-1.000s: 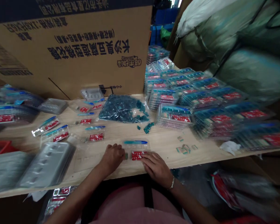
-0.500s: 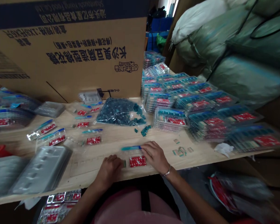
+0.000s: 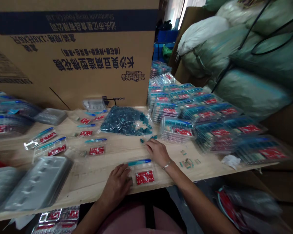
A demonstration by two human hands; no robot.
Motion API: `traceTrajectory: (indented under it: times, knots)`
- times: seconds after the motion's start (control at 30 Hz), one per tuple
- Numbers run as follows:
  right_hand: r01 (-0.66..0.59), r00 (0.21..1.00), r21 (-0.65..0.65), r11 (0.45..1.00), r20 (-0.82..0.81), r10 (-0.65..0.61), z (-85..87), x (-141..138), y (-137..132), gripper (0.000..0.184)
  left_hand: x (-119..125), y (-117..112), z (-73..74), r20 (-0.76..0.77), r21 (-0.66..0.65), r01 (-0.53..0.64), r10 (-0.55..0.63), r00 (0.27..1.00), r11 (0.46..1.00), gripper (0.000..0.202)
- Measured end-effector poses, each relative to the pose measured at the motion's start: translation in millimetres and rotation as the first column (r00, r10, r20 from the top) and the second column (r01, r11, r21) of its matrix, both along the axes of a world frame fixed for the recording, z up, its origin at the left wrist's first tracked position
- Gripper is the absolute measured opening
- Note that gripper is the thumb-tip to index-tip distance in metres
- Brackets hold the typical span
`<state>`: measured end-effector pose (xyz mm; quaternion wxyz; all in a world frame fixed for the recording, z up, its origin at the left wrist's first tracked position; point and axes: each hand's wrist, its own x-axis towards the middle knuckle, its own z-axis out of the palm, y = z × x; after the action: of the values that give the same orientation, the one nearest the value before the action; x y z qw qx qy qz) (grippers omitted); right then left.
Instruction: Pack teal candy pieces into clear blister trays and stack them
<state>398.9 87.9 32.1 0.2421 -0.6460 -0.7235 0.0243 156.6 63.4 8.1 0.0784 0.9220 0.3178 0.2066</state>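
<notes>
My left hand (image 3: pixel 117 185) rests knuckles-up on the wooden table (image 3: pixel 92 177), its curled fingers against the left edge of a clear blister tray (image 3: pixel 143 172) that holds a blue pen and a red card. My right hand (image 3: pixel 157 151) reaches forward, palm down, to a few loose teal pieces (image 3: pixel 148 139) lying in front of a clear bag of teal pieces (image 3: pixel 125 121). Its fingertips touch or hover over those pieces; whether it grips one is hidden.
Stacks of filled blister packs (image 3: pixel 200 120) cover the right half of the table. More open trays with pens and red cards (image 3: pixel 94 146) lie left, beside empty clear trays (image 3: pixel 39 182). A big cardboard box (image 3: pixel 75 58) stands behind; large sacks (image 3: pixel 246 58) are at right.
My right hand has left the tray near the table's front edge and moved forward to the loose teal pieces. My left hand stays at the tray's left edge.
</notes>
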Motion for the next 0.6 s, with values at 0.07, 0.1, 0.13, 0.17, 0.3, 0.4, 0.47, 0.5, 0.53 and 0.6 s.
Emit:
traceTrajectory:
  times: [0.07, 0.1, 0.13, 0.17, 0.3, 0.4, 0.47, 0.5, 0.53, 0.6]
  knots:
    - [0.006, 0.991, -0.050, 0.999, 0.132, 0.000, 2.7, -10, 21, 0.014, -2, 0, 1.6, 0.031, 0.000, 0.007, -0.007, 1.000, 1.000, 0.026]
    - [0.006, 0.985, -0.067, 0.998, 0.170, 0.005, 3.2, -14, 28, 0.013, -3, 0, 2.8, 0.046, 0.005, 0.000, -0.001, 0.999, 1.000, 0.026]
    - [0.006, 0.982, -0.076, 0.997, 0.188, 0.008, 3.1, -17, 32, 0.013, -4, 0, 4.4, 0.062, 0.013, -0.010, 0.010, 0.998, 1.000, 0.025]
    - [0.007, 0.982, -0.079, 0.997, 0.191, 0.008, 2.3, -17, 33, 0.014, -6, -1, 6.1, 0.080, 0.023, -0.022, 0.021, 0.997, 0.999, 0.024]
    - [0.048, 0.990, 0.014, 0.999, 0.130, -0.049, -7.7, -1, 3, 0.015, -8, -5, 13.3, 0.097, 0.005, -0.046, 0.045, 0.994, 0.999, 0.019]
    - [-0.006, 0.999, 0.098, 0.995, 0.048, 0.001, -18.8, 15, -29, 0.017, -7, -7, 16.0, 0.022, -0.039, -0.004, 0.005, 1.000, 0.999, 0.018]
    - [-0.040, 0.999, 0.116, 0.993, -0.003, 0.040, -25.0, 19, -45, 0.017, -13, -6, 15.8, -0.010, -0.035, -0.025, 0.024, 1.000, 0.999, 0.018]
    - [-0.045, 0.998, 0.118, 0.992, -0.037, 0.050, -27.5, 19, -53, 0.017, -21, -6, 15.1, -0.018, -0.021, -0.080, 0.080, 0.997, 0.997, 0.019]
    - [-0.043, 0.996, 0.132, 0.990, -0.073, 0.053, -29.5, 18, -59, 0.017, -31, -6, 14.1, -0.026, 0.000, -0.164, 0.164, 0.986, 0.986, 0.019]
    - [-0.033, 0.990, 0.152, 0.988, -0.129, 0.052, -32.6, 17, -69, 0.018, -56, -8, 11.5, -0.041, 0.057, -0.351, 0.353, 0.935, 0.935, 0.020]
